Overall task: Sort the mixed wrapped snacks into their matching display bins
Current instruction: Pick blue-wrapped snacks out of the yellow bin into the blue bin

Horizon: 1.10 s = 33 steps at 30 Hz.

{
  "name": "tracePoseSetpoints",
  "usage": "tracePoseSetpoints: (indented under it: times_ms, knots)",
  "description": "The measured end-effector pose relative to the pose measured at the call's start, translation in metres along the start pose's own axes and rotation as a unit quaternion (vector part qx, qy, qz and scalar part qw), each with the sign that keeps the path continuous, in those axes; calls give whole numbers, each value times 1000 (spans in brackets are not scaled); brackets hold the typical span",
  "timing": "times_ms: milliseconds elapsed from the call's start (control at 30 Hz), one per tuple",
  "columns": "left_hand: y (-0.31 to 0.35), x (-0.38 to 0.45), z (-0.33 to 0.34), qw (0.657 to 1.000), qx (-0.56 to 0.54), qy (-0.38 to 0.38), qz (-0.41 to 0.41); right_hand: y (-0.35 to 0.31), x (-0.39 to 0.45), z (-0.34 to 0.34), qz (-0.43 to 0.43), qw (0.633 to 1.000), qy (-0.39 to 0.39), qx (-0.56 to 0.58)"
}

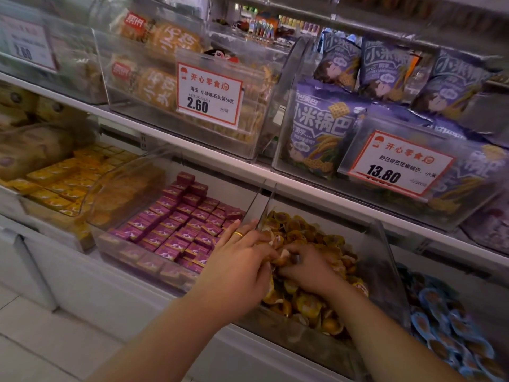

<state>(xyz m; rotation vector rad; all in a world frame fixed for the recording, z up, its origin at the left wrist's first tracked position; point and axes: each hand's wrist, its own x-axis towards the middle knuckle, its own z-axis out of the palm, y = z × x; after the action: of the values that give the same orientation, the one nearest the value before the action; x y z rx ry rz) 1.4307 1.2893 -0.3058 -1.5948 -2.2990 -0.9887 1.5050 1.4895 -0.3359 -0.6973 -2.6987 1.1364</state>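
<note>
Both hands' grip [278,257] on orange wrapped snacks [305,301], inside clear bin [385,277]

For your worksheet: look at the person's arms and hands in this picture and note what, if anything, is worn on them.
Both forearms are bare, with no sleeves, watch or gloves in view. The left hand wears a plain gold-coloured ring on one of its fingers. The right hand shows no jewellery.

- A red-bordered price tag [210,97] reading 2.60 hangs on the upper shelf.
- A second tag [399,163] reads 13.80.
- Pale floor tiles [24,343] lie below.
</note>
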Motion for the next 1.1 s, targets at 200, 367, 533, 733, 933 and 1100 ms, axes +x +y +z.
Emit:
tracePoseSetpoints:
  times_ms: [200, 367, 533, 733, 933, 1100]
  knots:
    - [19, 8, 10, 993, -37, 106, 35, -27, -31, -34, 75, 916, 86, 384]
    - [45, 14, 36, 951, -276, 14, -136, -26, -66, -47, 105, 903, 102, 404]
    - [46, 24, 62, 918, -340, -103, -174, -12, -84, -31, 109, 938, 120, 306]
    - [35, 34, 56, 927, -310, 1, -213, -7, -79, -33, 88, 964, 111, 223]
    - [27, 34, 51, 895, -360, -18, -263, 1, -74, -41, 29, 993, 91, 70]
    - [25, 33, 50, 901, -353, -31, -250, -3, -72, -54, -4, 991, 97, -89]
